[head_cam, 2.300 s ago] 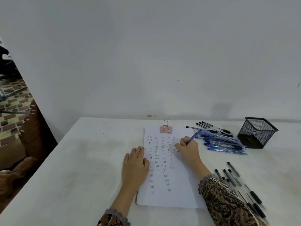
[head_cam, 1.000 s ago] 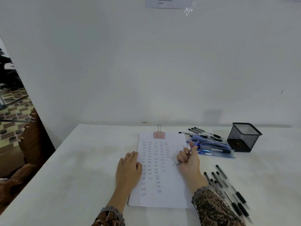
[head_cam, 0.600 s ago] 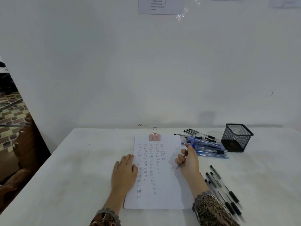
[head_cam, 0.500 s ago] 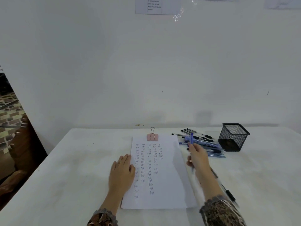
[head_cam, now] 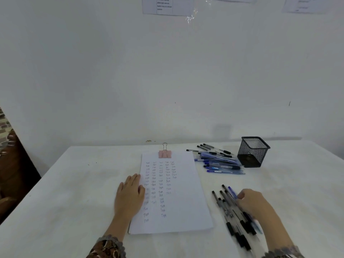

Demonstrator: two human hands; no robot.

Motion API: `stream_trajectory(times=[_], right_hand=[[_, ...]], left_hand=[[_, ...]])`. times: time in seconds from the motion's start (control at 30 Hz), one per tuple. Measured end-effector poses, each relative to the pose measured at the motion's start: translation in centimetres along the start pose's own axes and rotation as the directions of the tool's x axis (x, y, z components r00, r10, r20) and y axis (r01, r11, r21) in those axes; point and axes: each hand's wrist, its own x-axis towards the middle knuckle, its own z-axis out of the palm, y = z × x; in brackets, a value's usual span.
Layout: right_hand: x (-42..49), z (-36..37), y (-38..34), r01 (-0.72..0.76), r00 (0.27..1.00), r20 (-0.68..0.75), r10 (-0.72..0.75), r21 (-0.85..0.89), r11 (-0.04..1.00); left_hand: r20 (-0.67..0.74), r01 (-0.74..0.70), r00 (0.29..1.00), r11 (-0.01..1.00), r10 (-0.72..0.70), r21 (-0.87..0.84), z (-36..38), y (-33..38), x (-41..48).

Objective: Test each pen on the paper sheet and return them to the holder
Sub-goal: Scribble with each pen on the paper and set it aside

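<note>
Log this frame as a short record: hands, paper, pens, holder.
paper sheet: columns of test marks, pink binder clip at top
left hand: flat on the sheet's left edge
right hand: over the near black pens, on a blue pen; grip unclear
holder: black mesh, upright, no pens seen inside
far pens: loose pile beside the holder

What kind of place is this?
Probably a simple indoor desk, perhaps an office: a white table against a wall, a clipped paper sheet, loose pens, a mesh holder, notices taped above.
</note>
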Motion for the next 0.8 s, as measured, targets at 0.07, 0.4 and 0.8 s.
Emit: stream_trajectory(times=[0.07, 0.4, 0.8], right_hand=[[0.4, -0.3, 0.2, -0.003, 1.0, 0.001, 0.003, -0.041, 0.999], [6.5, -2.0, -4.2, 0.398, 0.868, -0.188, -0.46, -0.291, 0.87], [7.7, -2.6, -5.7, 0.476, 0.805, -0.117, -0.582, -0.458, 0.751]], left_hand=[[0.003, 0.003, 1.0, 1.0, -0.003, 0.001, 0.0, 0.0, 0.1], [-0.011, -0.002, 1.0, 1.0, 0.002, 0.003, 0.0, 0.1, -0.1], [-0.023, 0.004, 1.0, 1.0, -0.004, 0.001, 0.0, 0.1, -0.1]])
